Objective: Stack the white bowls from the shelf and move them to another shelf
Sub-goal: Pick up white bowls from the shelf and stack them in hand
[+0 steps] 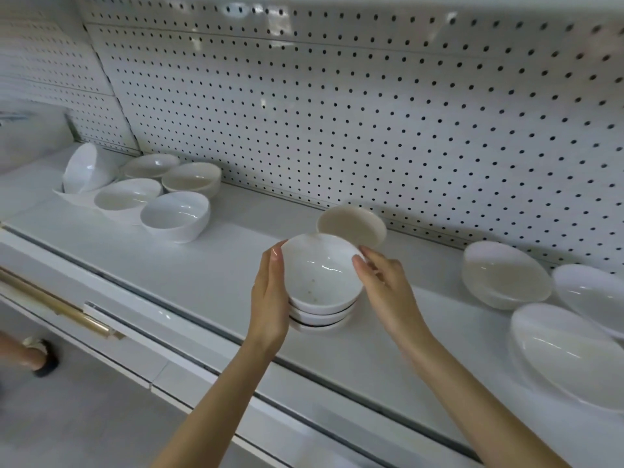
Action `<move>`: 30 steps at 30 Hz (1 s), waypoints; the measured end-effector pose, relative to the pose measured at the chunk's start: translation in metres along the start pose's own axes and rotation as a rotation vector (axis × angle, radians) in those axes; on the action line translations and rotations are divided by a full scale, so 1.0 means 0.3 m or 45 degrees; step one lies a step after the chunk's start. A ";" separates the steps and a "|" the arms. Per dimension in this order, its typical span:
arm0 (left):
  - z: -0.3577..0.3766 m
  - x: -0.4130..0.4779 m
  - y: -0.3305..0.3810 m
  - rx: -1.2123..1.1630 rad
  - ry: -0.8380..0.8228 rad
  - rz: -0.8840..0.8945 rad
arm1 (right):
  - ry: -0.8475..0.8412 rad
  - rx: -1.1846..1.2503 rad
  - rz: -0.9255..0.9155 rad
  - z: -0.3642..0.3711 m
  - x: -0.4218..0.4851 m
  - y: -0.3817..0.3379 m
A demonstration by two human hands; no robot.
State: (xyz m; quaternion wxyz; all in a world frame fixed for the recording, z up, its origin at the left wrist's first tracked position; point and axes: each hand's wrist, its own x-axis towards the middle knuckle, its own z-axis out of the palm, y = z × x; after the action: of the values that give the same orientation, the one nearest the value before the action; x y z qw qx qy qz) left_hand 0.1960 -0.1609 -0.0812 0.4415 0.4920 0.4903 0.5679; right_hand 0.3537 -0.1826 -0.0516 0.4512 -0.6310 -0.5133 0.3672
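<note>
A stack of three white bowls point(320, 282) stands on the white shelf point(219, 265) in the middle of the view. My left hand point(271, 298) lies flat against the stack's left side, fingers straight and pointing up. My right hand point(385, 288) touches the top bowl's right rim with its fingertips. Just behind the stack sits a single cream bowl point(353, 226). Several white bowls point(175, 216) cluster at the far left of the shelf, one of them tipped on its side point(86, 168).
Larger white bowls point(504, 275) and oval dishes point(570, 356) crowd the shelf's right end. A white pegboard point(371, 113) backs the shelf. Below the front edge runs a gold rail point(57, 309). A person's foot point(33, 356) shows on the floor at the lower left.
</note>
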 end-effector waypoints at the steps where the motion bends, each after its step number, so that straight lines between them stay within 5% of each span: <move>1: 0.008 0.000 -0.001 -0.022 0.024 -0.018 | 0.010 0.148 0.038 0.009 -0.006 0.000; 12: 0.064 -0.018 0.011 -0.192 0.306 -0.121 | 0.525 0.836 0.149 0.236 -0.040 -0.009; 30: -0.142 0.088 0.013 -0.207 0.090 -0.161 | 0.788 0.783 0.164 0.448 -0.020 -0.117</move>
State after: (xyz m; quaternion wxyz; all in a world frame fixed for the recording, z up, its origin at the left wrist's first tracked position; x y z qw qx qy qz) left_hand 0.1504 -0.1406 -0.0754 0.4974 0.4022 0.4879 0.5940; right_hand 0.2169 -0.1604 -0.0619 0.7268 -0.5782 -0.1805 0.3239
